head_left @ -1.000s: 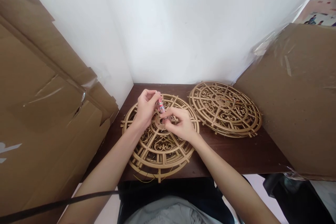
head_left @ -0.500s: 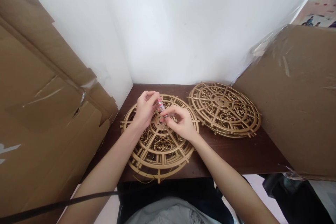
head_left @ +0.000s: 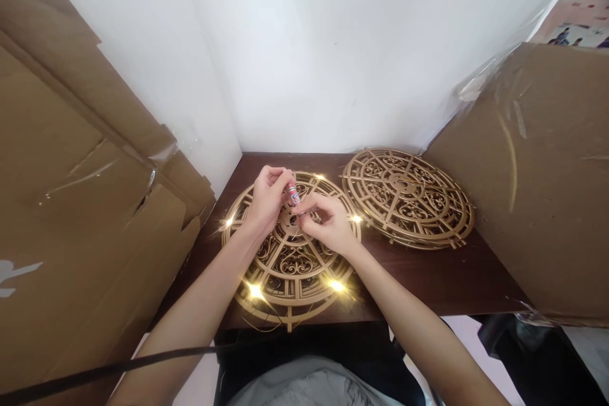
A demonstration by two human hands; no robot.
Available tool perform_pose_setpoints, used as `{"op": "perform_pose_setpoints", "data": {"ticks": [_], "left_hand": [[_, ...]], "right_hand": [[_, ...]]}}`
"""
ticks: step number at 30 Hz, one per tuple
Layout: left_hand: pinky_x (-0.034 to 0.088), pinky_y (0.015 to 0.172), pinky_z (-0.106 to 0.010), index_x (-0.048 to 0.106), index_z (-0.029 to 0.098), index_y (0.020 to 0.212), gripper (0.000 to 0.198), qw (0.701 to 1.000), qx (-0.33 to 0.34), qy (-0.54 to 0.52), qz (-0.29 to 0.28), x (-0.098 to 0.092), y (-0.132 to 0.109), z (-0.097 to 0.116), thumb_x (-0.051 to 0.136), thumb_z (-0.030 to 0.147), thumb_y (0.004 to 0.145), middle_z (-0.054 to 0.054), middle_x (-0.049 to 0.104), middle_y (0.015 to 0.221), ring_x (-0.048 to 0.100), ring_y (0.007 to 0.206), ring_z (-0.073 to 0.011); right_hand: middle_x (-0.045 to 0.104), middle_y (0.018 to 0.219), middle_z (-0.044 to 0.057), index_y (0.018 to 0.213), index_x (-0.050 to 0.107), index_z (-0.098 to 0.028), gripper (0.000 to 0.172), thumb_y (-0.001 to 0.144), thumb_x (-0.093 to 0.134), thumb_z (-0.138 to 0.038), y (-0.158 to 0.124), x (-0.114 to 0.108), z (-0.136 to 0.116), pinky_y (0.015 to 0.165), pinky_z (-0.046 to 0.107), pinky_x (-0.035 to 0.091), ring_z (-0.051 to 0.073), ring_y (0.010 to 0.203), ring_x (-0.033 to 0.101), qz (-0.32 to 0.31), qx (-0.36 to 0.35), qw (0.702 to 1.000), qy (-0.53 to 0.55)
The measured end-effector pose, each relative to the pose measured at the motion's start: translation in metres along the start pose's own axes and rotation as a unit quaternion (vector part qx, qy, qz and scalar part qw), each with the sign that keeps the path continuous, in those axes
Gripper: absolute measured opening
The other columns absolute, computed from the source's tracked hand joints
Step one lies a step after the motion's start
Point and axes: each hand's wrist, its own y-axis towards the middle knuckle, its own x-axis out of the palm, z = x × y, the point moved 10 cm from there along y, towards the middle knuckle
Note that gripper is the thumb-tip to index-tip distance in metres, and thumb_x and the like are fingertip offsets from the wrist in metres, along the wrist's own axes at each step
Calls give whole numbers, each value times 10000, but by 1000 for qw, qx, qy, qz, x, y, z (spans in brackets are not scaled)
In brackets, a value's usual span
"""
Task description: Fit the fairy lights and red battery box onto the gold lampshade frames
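Observation:
A small battery [head_left: 294, 194] in a red, white and dark wrapper slants between my two hands, over the middle of a gold openwork disc [head_left: 295, 297]. My left hand [head_left: 270, 195] is closed on its upper end, thumb and fingers pinched. At the lower end, the fingertips of my right hand [head_left: 328, 219] are pinched closed against it. Thin wire shows near those fingertips, but its exact contact is hidden. Yellow lights [head_left: 255, 292] glow at several spots around the disc's rim. More discs of this kind lie beneath it.
A second stack of gold discs [head_left: 404, 203] lies to the right on the dark brown table [head_left: 428, 276]. Cardboard walls [head_left: 85, 190] rise on the left and right, with a white wall [head_left: 309, 63] behind. A black strap [head_left: 143, 361] crosses at lower left.
Several lights around the disc's rim have come on; they were dark before. My left hand and the battery have shifted slightly right and down, while the right hand stays nearly in place.

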Motion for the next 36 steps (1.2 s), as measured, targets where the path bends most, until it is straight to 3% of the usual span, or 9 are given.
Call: {"op": "perform_pose_setpoints", "data": {"ticks": [36], "left_hand": [[396,459,-176,444,191,802,257,1000,-3,14,7,-1,0,1,670,272,713,38,560,659,494,536,-69]], "right_hand": [[633,706,-16,807,652,-188,189,702,518,-108,0,0,-3,623,247,475,122,632,588,-3,-4,1000,-6]]}}
